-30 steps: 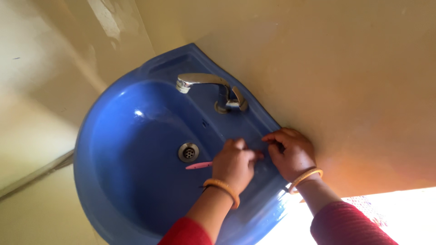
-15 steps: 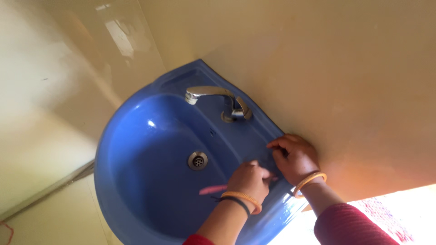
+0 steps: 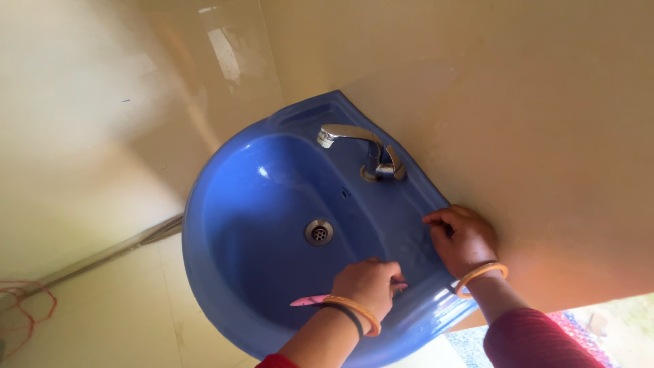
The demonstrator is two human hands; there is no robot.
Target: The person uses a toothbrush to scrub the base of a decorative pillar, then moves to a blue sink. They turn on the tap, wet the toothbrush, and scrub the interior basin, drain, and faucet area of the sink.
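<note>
We held a pink toothbrush (image 3: 310, 299) in our left hand (image 3: 368, 283), fingers curled around it, over the near rim of the blue sink (image 3: 225, 204). Our right hand (image 3: 464, 238) lay on the rim, fingers bent together. Beyond stood the chrome tap (image 3: 364, 150) and the beige wall (image 3: 518, 102).

Washroom corner in a home.

We identify it by the blue basin (image 3: 225, 272) fixed against a cream wall (image 3: 531, 102), with a chrome tap (image 3: 361, 146) mounted on its rear ledge and a metal drain (image 3: 318, 232) at the bowl's bottom. Glossy pale tiles (image 3: 88, 136) cover the adjoining wall and the floor below.
</note>
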